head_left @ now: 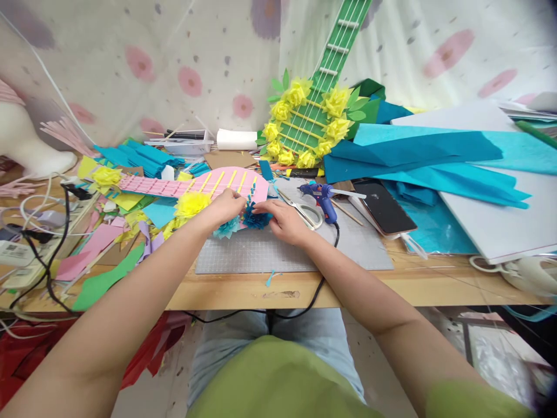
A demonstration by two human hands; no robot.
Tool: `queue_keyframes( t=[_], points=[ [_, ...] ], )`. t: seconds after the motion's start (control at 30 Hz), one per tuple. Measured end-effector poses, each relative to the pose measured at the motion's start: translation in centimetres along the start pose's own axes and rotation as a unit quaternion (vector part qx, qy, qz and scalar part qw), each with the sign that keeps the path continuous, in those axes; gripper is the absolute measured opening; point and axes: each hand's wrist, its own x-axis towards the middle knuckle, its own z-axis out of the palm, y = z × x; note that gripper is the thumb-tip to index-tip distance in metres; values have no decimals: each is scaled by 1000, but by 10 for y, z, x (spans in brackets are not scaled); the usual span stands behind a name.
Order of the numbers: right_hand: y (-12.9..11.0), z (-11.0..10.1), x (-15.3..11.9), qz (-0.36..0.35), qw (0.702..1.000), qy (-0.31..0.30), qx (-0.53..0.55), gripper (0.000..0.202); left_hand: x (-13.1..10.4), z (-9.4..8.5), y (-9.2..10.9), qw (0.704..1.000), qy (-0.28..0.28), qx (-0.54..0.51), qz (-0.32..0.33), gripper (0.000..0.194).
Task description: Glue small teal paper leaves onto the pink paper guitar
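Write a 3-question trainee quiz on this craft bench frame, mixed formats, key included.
1. True or false: the glue gun lies to the right of the scissors.
2. What do both hands press on? A) dark blue paper flower B) phone C) white roll
3. Fill in: the pink paper guitar bears a ______ flower beside the left hand.

Key: 1 true. 2 A, the dark blue paper flower, with the right hand on its right side. 3 yellow, the yellow flower.
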Motion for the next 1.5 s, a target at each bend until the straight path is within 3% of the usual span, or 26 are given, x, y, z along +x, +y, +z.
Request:
queue_keyframes(
  t=[0.23, 0.4, 0.5, 0.67, 0.83, 0.97, 1.03, 1.1, 1.23, 1.37, 1.5],
  points=[
    [0, -7, -5, 15, 999, 41, -12, 60, -9, -14, 12, 991, -55, -114, -36, 13],
    [3, -16, -9, 37, 995, 94, -25, 57, -7, -28, 10, 988, 41, -146, -4, 13],
    [6, -21, -11, 55, 991, 119, -32, 54, -4, -23, 2, 992, 77, -101, -12, 21],
    [11, -22, -12, 90, 986, 137, -36, 52, 0, 1, -8, 999, 34, -31, -18, 22],
    [14, -18, -13, 100, 985, 134, -40, 50, -7, 2, 3, 994, 21, -104, 0, 21],
    [15, -15, -13, 109, 985, 128, -37, 49, -15, -4, 9, 980, 62, -175, 65, 26],
    [15, -14, -13, 114, 985, 121, -39, 48, -15, 0, 6, 982, 86, -128, 105, 34],
    [12, -13, -12, 106, 987, 112, -45, 43, -13, 9, 0, 983, 105, -12, 150, 38],
    [2, -11, -10, 39, 995, 55, -68, 33, -7, 22, -10, 958, 133, 171, 186, 38],
    [-3, -7, -8, 3, 995, -5, -100, 34, 2, 18, -16, 952, 164, 192, 174, 37],
    [2, -3, -8, 45, 991, 6, -123, 32, 8, 8, -22, 950, 204, 187, 143, 37]
  ],
)
